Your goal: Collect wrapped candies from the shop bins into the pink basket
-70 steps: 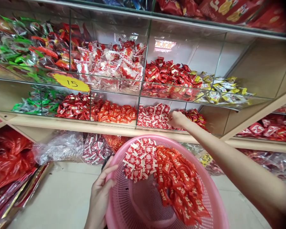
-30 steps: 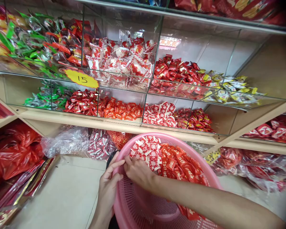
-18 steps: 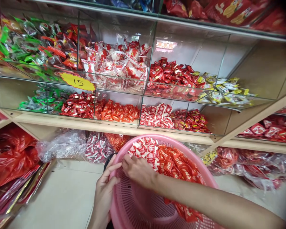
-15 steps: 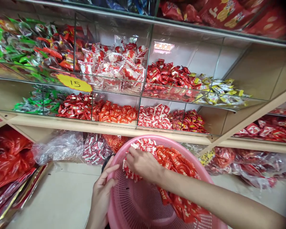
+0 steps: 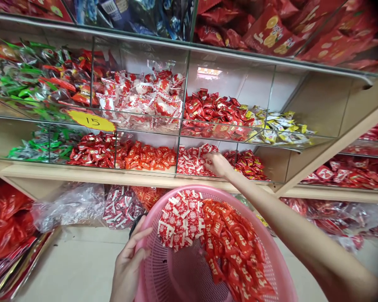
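My left hand grips the left rim of a tilted pink mesh basket. Inside the basket lie a heap of red-and-white wrapped candies and a heap of orange-red wrapped candies. My right hand reaches up into the glass shelf compartment of red-and-white candies, its fingers curled among the wrappers. What those fingers hold, if anything, is hidden.
Glass-divided shelves hold green, red, orange and yellow candies. A yellow "15" tag hangs on the upper tier. Plastic bags of stock lie under the wooden shelf edge. Pale floor tiles lie below.
My right hand has left the basket, where it lay on the red-and-white candies, and risen to the shelf compartment. The left hand keeps its hold on the rim.
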`<state>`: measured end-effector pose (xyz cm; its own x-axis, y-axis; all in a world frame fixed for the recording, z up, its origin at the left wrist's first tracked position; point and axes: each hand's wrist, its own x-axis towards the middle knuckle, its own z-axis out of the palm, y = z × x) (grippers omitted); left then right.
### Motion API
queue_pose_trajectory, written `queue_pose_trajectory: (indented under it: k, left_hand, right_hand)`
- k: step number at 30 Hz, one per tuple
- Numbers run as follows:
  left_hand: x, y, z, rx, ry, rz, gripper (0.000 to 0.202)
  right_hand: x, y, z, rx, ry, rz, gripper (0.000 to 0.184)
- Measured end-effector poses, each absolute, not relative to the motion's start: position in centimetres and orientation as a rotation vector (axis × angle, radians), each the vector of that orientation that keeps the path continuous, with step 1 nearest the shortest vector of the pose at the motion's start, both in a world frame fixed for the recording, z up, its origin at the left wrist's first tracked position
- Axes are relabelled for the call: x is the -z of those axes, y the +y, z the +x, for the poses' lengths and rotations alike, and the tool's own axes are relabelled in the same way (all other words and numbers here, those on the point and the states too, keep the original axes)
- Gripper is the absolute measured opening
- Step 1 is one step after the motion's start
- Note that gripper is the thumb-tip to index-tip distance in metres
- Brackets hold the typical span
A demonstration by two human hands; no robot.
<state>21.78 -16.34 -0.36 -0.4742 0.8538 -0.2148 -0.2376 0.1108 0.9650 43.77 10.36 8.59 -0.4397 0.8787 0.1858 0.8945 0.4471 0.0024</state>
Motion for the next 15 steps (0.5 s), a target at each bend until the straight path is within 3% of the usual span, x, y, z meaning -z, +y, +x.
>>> queue_pose_trajectory:
  k: [15]
  left_hand:
    - [0.8,-16.5,21.7,-1.524,1.482,0.655,0.029]
  right_hand:
    - [-8.9,11.5,44.8,0.290,-2.626,-1.416,0.024]
